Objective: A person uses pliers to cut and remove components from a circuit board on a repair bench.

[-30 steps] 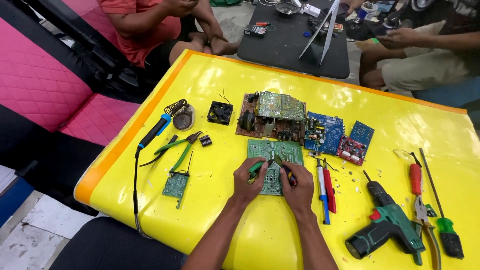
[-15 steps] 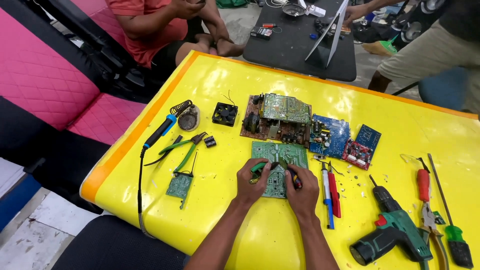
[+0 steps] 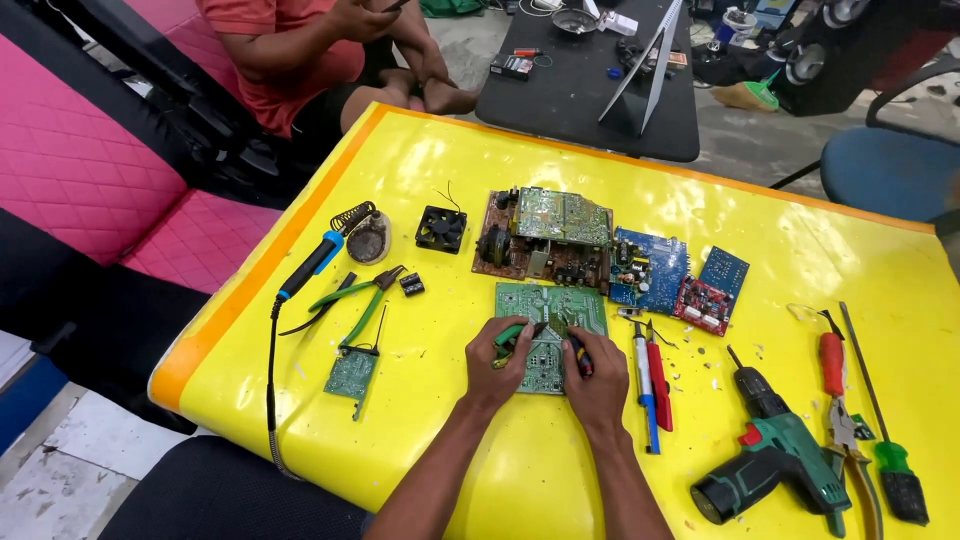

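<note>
Both hands rest on the green board (image 3: pixel 552 335), which lies flat on the yellow desk (image 3: pixel 420 180) near the person, just this side of the cluster of other boards. Left hand (image 3: pixel 497 362) has its grip closed around a green-handled tool (image 3: pixel 507 335), whose tip I cannot make out against the board; the hand covers the board's near left corner. Right hand (image 3: pixel 597 375) has its grip closed on a dark, red-tipped tool (image 3: pixel 580 355), held over the board's near right part. So the board sits under and between the two grips, its far half bare and reaching away from the fingers. Beyond it lies a brown board (image 3: pixel 545 235) with green panels on top, and right of that a blue board (image 3: pixel 648 268), a smaller blue one (image 3: pixel 724 268) and a red one (image 3: pixel 704 303). Just right of the right hand lie a blue pen-like tool (image 3: pixel 646 390) and a red one (image 3: pixel 658 385), side by side. Further right are a green drill (image 3: pixel 775 465), red-handled pliers (image 3: pixel 835 380) and a green screwdriver (image 3: pixel 885 430). To the left lie a small fan (image 3: pixel 440 228), a blue soldering iron (image 3: pixel 315 262), green pliers (image 3: pixel 362 305) and a small green board (image 3: pixel 352 373). At the far side sits another person in a red shirt (image 3: pixel 290 50).
</note>
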